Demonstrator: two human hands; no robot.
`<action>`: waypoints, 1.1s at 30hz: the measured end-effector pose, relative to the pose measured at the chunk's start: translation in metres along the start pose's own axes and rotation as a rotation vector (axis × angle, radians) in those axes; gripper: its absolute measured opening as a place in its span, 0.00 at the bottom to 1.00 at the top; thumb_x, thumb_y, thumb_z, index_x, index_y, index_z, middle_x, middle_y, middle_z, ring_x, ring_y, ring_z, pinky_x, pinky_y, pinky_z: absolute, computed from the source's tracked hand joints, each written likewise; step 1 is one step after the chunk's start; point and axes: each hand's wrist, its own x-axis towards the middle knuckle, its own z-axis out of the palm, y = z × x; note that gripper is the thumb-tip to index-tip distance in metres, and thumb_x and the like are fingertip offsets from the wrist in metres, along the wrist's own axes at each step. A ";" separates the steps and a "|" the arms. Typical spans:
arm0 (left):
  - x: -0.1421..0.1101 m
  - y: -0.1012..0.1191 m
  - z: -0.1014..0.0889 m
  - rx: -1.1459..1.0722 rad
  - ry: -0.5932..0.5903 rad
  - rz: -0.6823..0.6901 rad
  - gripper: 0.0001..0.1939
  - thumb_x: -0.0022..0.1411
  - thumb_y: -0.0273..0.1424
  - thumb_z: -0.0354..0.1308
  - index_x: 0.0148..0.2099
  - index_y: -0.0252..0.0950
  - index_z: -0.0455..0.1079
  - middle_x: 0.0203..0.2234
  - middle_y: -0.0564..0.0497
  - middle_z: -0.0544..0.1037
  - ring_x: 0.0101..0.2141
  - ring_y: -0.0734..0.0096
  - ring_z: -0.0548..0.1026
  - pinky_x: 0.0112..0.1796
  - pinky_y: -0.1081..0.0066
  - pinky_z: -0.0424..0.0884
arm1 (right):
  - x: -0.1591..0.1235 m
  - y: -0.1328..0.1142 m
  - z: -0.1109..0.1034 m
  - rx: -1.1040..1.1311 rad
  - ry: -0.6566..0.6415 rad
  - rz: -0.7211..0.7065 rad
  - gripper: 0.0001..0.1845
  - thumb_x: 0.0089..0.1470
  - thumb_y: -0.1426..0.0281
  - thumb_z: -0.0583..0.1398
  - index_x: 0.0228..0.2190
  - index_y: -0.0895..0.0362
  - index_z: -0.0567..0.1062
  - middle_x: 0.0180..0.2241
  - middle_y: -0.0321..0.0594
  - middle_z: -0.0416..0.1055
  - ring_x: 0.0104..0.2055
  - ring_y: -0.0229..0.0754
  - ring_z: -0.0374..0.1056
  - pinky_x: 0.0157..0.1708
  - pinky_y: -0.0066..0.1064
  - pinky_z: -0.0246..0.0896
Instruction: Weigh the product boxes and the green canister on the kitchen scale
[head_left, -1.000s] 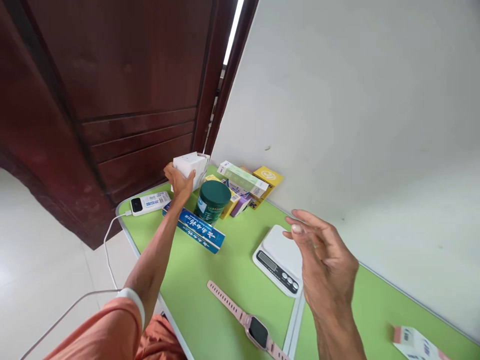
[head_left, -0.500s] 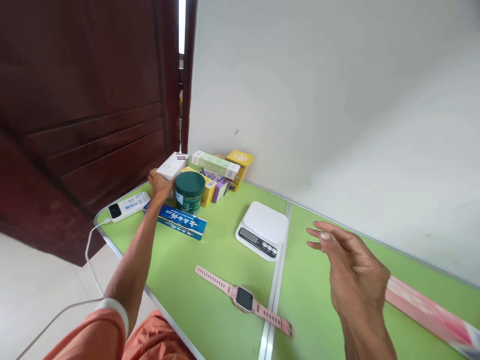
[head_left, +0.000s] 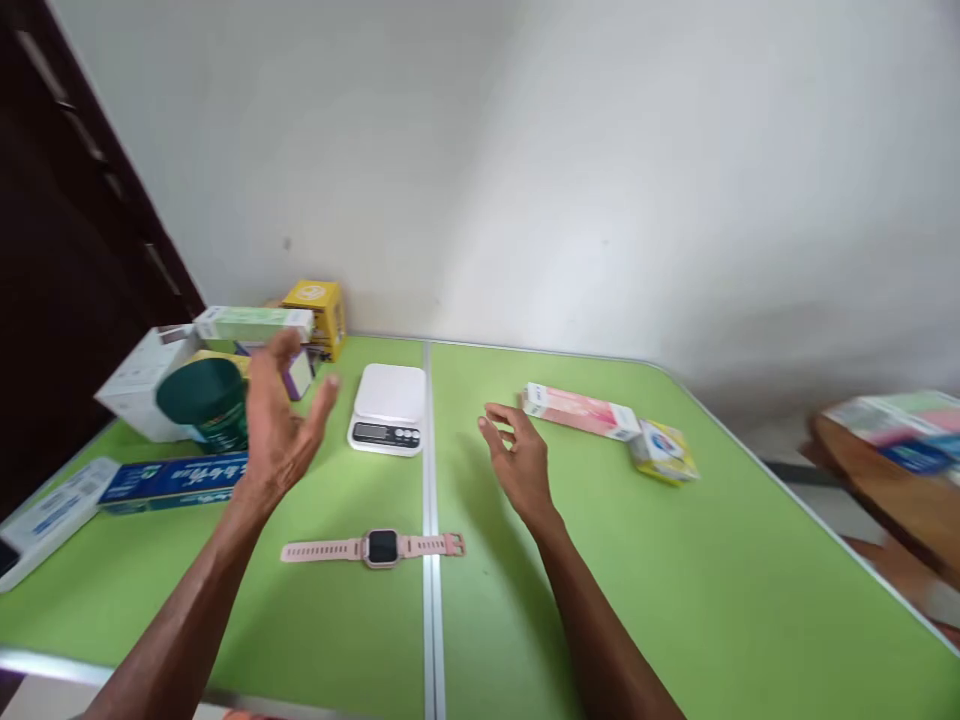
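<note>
Here, the scale (head_left: 390,395) lies between both hands (head_left: 276,430) (head_left: 521,460).

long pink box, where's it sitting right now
In the head view, the long pink box lies right of centre on the green table, just beyond the right hand, its right end beside the yellow-and-white box.

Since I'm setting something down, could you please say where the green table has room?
Free: between the right forearm, yellow-white box and right table edge; a strip between scale and watch. Crowded: left end, boxes around the green tub.
</note>
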 end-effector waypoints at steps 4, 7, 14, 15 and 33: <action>-0.003 -0.021 0.082 0.082 -0.427 -0.358 0.45 0.64 0.51 0.65 0.73 0.29 0.59 0.69 0.25 0.68 0.72 0.33 0.66 0.70 0.39 0.65 | 0.006 0.012 -0.046 -0.200 0.260 -0.158 0.21 0.69 0.51 0.60 0.51 0.52 0.79 0.53 0.51 0.79 0.54 0.55 0.76 0.50 0.51 0.80; 0.003 -0.044 0.119 0.166 -0.534 -0.576 0.47 0.65 0.51 0.63 0.75 0.26 0.56 0.73 0.21 0.64 0.74 0.29 0.63 0.71 0.37 0.62 | 0.011 0.043 -0.089 -0.372 0.425 -0.154 0.24 0.69 0.51 0.59 0.56 0.53 0.76 0.56 0.55 0.76 0.59 0.59 0.72 0.55 0.56 0.76; 0.001 -0.050 0.135 0.222 -0.630 -0.575 0.47 0.71 0.53 0.55 0.77 0.22 0.56 0.75 0.22 0.62 0.76 0.36 0.60 0.74 0.44 0.59 | 0.049 0.119 -0.148 -0.747 0.110 -0.067 0.48 0.59 0.48 0.65 0.70 0.63 0.63 0.70 0.67 0.64 0.73 0.71 0.58 0.73 0.64 0.55; 0.000 -0.049 0.136 0.227 -0.629 -0.572 0.47 0.71 0.54 0.54 0.77 0.22 0.56 0.75 0.22 0.62 0.76 0.36 0.60 0.74 0.45 0.58 | 0.058 0.125 -0.149 -0.788 0.036 -0.058 0.49 0.58 0.50 0.65 0.71 0.64 0.62 0.71 0.67 0.63 0.75 0.71 0.56 0.73 0.64 0.54; -0.025 0.037 0.200 -0.019 -0.850 0.161 0.55 0.63 0.41 0.72 0.82 0.38 0.46 0.79 0.32 0.56 0.78 0.36 0.53 0.76 0.39 0.50 | 0.101 0.086 -0.133 -0.847 -0.557 0.107 0.33 0.55 0.57 0.68 0.61 0.49 0.77 0.62 0.50 0.78 0.64 0.66 0.73 0.60 0.53 0.69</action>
